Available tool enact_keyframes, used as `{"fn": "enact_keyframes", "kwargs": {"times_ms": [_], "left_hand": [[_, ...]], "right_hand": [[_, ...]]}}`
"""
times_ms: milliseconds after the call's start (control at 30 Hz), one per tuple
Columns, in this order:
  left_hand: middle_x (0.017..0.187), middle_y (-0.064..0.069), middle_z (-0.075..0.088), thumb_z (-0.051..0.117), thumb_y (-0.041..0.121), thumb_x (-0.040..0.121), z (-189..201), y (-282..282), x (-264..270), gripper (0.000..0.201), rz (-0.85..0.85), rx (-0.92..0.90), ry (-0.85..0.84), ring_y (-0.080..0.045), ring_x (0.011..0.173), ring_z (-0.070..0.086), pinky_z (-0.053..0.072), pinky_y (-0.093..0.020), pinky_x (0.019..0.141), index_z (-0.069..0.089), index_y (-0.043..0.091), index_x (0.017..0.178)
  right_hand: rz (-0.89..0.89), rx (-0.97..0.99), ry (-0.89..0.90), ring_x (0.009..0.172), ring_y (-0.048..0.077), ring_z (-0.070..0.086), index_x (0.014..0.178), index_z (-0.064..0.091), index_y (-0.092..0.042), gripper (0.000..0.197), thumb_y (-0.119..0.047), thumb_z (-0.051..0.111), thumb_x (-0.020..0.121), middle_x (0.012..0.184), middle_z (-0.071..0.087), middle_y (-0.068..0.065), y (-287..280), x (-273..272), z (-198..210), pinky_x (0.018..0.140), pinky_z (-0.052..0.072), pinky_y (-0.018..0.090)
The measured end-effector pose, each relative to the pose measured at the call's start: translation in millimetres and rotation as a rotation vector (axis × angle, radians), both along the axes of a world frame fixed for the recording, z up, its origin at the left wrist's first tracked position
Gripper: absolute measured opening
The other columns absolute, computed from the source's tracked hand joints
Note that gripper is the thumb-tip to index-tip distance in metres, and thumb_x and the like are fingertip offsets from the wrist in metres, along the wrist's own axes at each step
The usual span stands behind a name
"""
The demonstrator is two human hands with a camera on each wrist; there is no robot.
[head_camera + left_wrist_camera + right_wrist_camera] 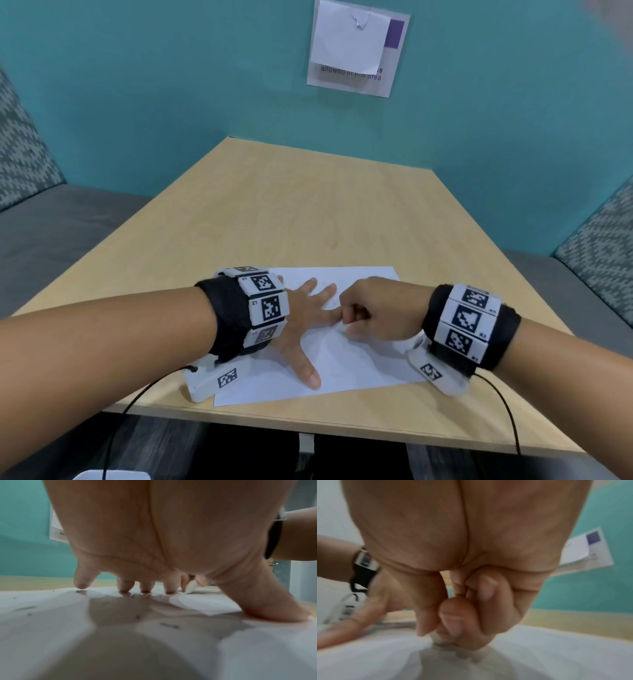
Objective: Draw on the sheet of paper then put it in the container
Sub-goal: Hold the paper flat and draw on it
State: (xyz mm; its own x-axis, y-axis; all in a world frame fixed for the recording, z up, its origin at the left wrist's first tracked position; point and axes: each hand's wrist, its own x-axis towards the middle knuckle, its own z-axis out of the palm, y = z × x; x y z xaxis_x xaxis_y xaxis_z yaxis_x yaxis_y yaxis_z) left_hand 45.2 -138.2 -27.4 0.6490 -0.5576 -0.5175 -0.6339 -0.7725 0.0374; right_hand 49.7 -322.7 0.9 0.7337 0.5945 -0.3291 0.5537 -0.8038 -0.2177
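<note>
A white sheet of paper (pixel 359 359) lies on the wooden table (pixel 308 212) near its front edge. My left hand (pixel 305 315) presses flat on the sheet's left half, fingers spread and straight; the left wrist view shows the fingertips (pixel 145 588) touching the paper (pixel 51 615). My right hand (pixel 352 322) is curled just right of the left index finger. It pinches a small white stub (pixel 436 638), whose tip (pixel 190 587) touches the sheet (pixel 556 649). Dark specks and short marks lie on the paper. No container is in view.
A teal wall with a posted notice (pixel 356 51) rises behind the table. Grey bench seats (pixel 68 233) with patterned cushions flank both sides. Black cables (pixel 137 404) run from my wrist bands over the front edge. A white object (pixel 113 475) shows at the bottom edge.
</note>
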Motion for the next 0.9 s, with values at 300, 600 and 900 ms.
{"fn": "enact_keyframes", "kwargs": {"times_ms": [300,600,900], "left_hand": [[0.161,0.002,-0.032,0.068,0.075,0.072,-2,1,2,0.118,0.004,-0.011,0.008,-0.030,0.149,-0.024,-0.003,-0.075,0.110,-0.019,0.053,0.149],[0.161,0.002,-0.031,0.068,0.075,0.071,-4,3,2,0.115,0.005,-0.033,0.014,-0.031,0.149,-0.023,-0.002,-0.077,0.109,-0.014,0.057,0.149],[0.162,0.000,-0.030,0.066,0.076,0.072,-1,1,1,0.119,0.002,-0.004,-0.008,-0.032,0.150,-0.022,-0.002,-0.075,0.111,-0.020,0.051,0.150]], "right_hand": [[-0.009,-0.013,-0.018,0.064,0.007,0.046,0.082,0.057,-0.019,0.010,-0.026,0.064,0.086,0.069,0.051,-0.013,-3,2,0,0.067,0.039,0.026],[-0.015,-0.002,-0.013,0.069,0.018,0.050,0.087,0.062,-0.009,0.014,-0.022,0.064,0.085,0.074,0.058,-0.001,2,-3,1,0.069,0.046,0.032],[0.064,0.031,0.088,0.063,0.012,0.049,0.088,0.063,-0.010,0.011,-0.021,0.064,0.085,0.074,0.063,0.002,0,-24,0,0.060,0.040,0.022]]}}
